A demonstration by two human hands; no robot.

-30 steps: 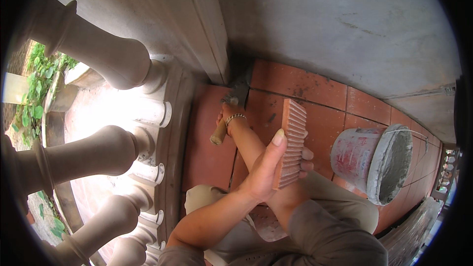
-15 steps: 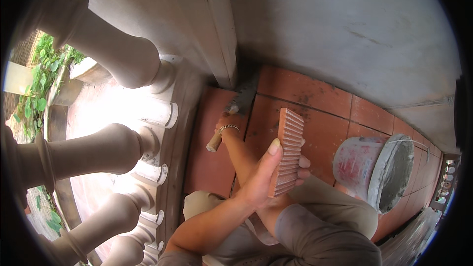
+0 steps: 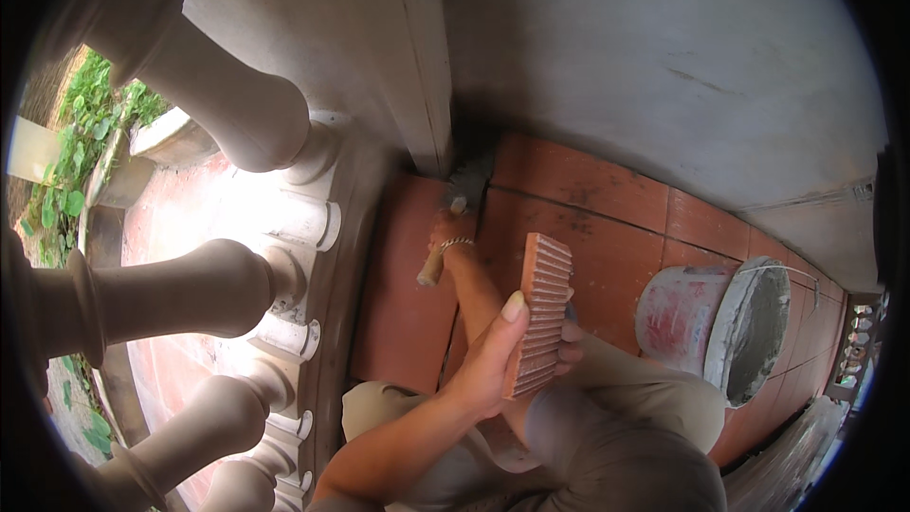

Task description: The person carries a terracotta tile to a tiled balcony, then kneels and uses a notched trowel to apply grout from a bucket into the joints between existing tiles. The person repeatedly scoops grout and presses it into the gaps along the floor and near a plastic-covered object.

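My left hand [image 3: 488,360] grips a red-brown clay tile piece [image 3: 540,318] from below. Its thumb presses one edge, its fingers wrap the other, and the ribbed face turns up toward me. Beyond it my right arm reaches across under the tile to the corner. There my right hand [image 3: 450,229], with a bracelet at the wrist, is closed round the wooden handle of a trowel [image 3: 431,267]. The trowel's dark blade [image 3: 466,185] lies low over the narrow strip beside the wall's foot; grey mortar and shadow blur its outline.
A bucket [image 3: 687,313] of grey mortar leans toward the right, its wire handle over the rim. Pale balusters [image 3: 190,284] line the left side. A grey wall [image 3: 664,66] and a pillar edge [image 3: 427,66] close off the far side. Red floor tiles [image 3: 588,246] carry mortar smears.
The tile in my left hand has come slightly lower and to the left. My right hand has turned the trowel, its handle end swinging right. The view has shifted a little.
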